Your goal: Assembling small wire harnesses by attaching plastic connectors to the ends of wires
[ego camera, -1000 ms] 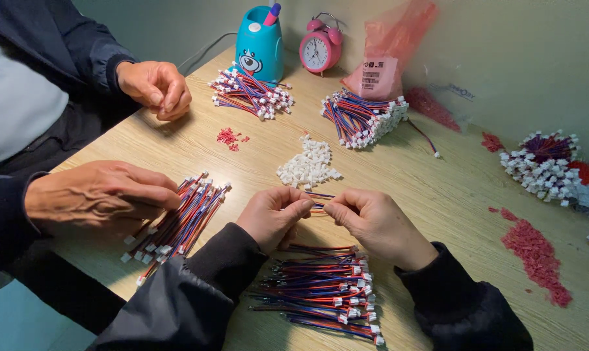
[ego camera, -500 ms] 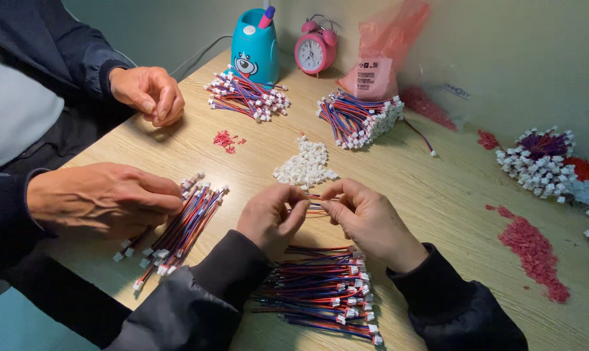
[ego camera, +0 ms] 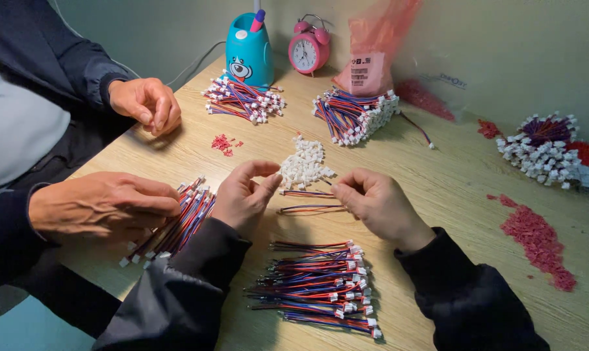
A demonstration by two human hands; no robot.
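My left hand [ego camera: 242, 198] and my right hand [ego camera: 380, 209] are held apart over the wooden table [ego camera: 450, 188]. Thin red and blue wires [ego camera: 309, 201] stretch between their fingertips. My right hand pinches their right ends, and my left thumb and forefinger meet the left end. Just beyond the wires lies a small heap of white plastic connectors [ego camera: 303, 166]. In front of me lies a pile of red and blue wires with white plugs [ego camera: 320, 286].
Another person sits at the left, one hand [ego camera: 106, 208] on a wire bundle [ego camera: 181, 221], the other hand [ego camera: 145, 104] resting farther back. Behind are more wire bundles [ego camera: 356, 114], a teal pen holder [ego camera: 249, 49], a pink alarm clock [ego camera: 309, 49], a pink bag [ego camera: 376, 52], and red bits [ego camera: 538, 237].
My hands, close together on the wire before, have drawn apart, stretching the wires between them. The other person's near hand has stayed on the bundle.
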